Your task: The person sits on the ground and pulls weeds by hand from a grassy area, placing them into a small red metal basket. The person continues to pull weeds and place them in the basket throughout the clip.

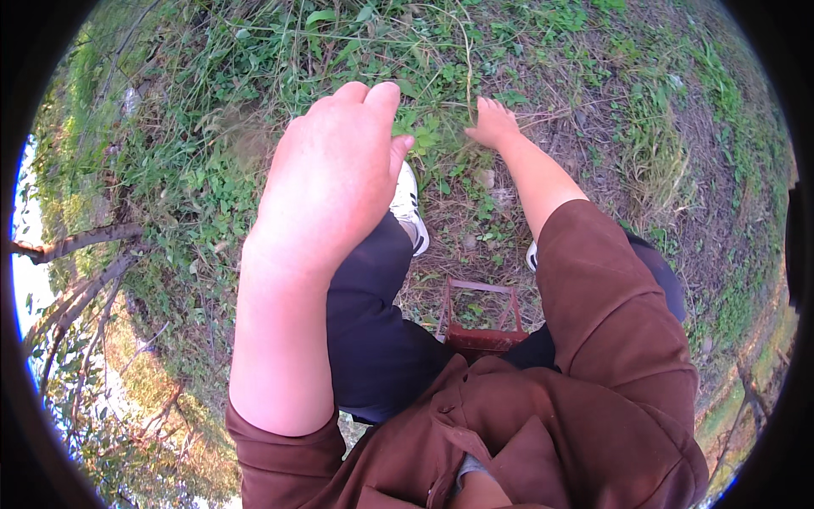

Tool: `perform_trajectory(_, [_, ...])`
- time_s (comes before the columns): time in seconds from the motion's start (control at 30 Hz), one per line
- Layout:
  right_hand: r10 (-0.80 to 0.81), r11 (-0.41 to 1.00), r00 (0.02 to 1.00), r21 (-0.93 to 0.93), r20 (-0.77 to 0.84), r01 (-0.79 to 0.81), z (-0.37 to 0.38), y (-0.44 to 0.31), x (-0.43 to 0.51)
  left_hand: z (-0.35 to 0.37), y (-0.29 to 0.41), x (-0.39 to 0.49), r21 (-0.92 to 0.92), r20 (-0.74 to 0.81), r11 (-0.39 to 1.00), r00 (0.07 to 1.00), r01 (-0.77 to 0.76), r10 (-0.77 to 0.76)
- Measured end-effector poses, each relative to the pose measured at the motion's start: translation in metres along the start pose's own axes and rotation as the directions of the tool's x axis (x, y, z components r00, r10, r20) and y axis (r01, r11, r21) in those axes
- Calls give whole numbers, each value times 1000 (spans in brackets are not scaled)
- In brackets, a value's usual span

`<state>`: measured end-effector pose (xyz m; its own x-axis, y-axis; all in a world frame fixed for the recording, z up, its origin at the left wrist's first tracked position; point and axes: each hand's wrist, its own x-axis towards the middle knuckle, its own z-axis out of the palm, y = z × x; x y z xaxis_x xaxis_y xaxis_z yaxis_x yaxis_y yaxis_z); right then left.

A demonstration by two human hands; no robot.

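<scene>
My left hand (331,165) is raised close to the camera, its back showing and its fingers curled away. Whether anything lies inside its fingers is hidden. Farther off and lower, my right hand (493,124) reaches over the weeds, palm down, thumb apart from the fingers. A long pale plant stem (469,57) runs from the top of the view down to the thumb side of this hand; a firm grip on it does not show. Leafy green weeds (420,135) grow between the two hands.
A red metal frame (486,336), perhaps a low stool, stands between my legs. My white shoe (408,207) rests on the ground beyond my left knee. Bare tree branches (89,238) reach in at the left rim. Dry grass (655,172) lies to the right.
</scene>
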<state>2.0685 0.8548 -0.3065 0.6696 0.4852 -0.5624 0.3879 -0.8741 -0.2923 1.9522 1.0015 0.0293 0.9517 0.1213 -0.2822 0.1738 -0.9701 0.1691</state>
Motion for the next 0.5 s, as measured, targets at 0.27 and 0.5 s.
perform_trajectory(0.27, [20, 981, 994, -195, 108, 1, 14, -6, 3, 7, 9, 9, 12, 3, 997, 997, -73, 73])
perform_trajectory(0.5, [-180, 984, 981, 12, 73, 180, -5, 13, 10, 10, 7, 8, 22, -16, 998, 998, -62, 62])
